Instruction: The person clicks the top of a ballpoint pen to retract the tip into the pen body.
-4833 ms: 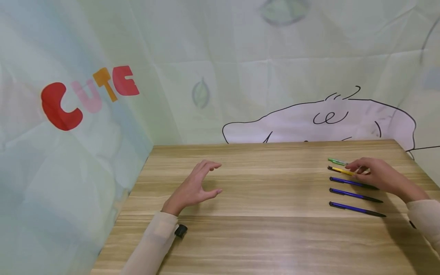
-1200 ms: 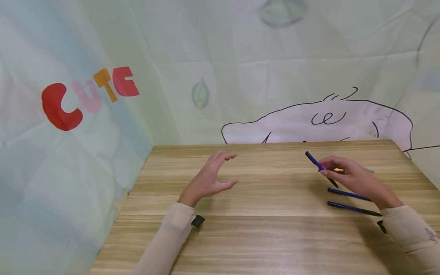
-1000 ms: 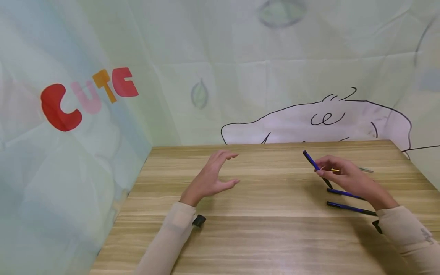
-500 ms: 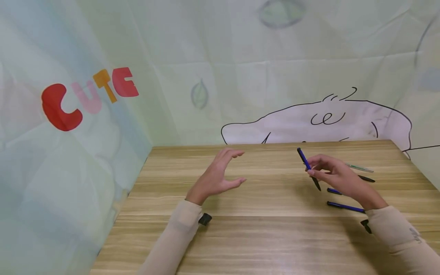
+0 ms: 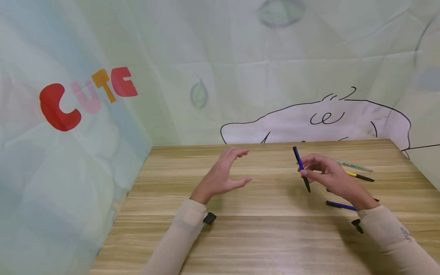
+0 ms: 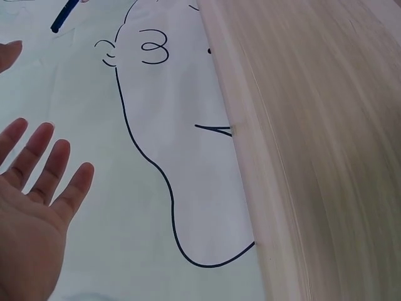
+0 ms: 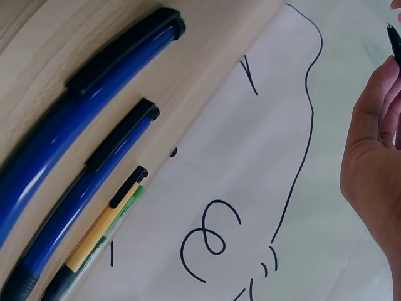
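A blue pen with black ends (image 5: 300, 162) is pinched between the thumb and fingers of my right hand (image 5: 330, 176), tilted and raised over the table. Facing it from the left, my left hand (image 5: 221, 173) hovers with thumb and fingers spread apart, holding nothing. Under and behind the right hand lie a green pen (image 5: 357, 167), a yellow pen with a black end (image 5: 359, 176) and two more blue pens, partly hidden by the hand and wrist. The right wrist view shows these blue pens (image 7: 94, 119) close up, beside the yellow pen (image 7: 100, 235).
The wood-grain table (image 5: 240, 236) runs up to a pale printed cloth backdrop (image 5: 213, 76) at the back and left. A black strap piece (image 5: 209, 218) sits at the left sleeve, and another (image 5: 357, 226) at the right.
Earlier, the right hand was over the yellow pen, with three blue pens lying on the table. Now it holds one blue pen and has moved left; the left hand has moved right.
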The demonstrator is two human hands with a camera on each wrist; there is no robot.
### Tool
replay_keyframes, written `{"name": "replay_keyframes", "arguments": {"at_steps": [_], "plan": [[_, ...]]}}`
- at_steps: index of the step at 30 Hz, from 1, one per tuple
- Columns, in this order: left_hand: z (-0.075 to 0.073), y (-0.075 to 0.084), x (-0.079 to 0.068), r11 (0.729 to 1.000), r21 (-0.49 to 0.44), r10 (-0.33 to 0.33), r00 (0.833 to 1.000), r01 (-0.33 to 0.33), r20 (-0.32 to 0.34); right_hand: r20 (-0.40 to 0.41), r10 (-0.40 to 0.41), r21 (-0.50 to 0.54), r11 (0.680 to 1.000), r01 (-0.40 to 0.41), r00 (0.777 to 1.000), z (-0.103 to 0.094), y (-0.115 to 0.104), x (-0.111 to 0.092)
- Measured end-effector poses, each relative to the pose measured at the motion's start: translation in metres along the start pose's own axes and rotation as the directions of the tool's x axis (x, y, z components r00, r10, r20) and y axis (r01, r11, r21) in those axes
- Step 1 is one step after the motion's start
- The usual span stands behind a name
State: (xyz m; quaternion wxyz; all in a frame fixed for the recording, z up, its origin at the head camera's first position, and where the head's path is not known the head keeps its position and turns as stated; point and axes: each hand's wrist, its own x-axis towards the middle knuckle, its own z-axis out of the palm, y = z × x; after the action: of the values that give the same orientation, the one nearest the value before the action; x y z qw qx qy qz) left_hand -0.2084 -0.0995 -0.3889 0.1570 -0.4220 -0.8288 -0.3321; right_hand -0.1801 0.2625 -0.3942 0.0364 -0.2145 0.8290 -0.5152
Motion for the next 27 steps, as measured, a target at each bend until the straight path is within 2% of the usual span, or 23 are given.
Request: {"name": "replay_keyframes", "arguments": {"at_steps": [15,27], "plan": [[0.010,0.006,0.010,0.999,-0.026,0.025,1.000,-0.025,-0.006,0.028,0.094,0.136,0.986,-0.097,0.995,0.015,-0.015,0.007],[0.015,0.010,0.019,0.998,-0.033,0.045,0.999,-0.046,-0.010,0.035,0.065,0.178,0.981,-0.070,0.997,0.027,-0.021,0.014]]}}
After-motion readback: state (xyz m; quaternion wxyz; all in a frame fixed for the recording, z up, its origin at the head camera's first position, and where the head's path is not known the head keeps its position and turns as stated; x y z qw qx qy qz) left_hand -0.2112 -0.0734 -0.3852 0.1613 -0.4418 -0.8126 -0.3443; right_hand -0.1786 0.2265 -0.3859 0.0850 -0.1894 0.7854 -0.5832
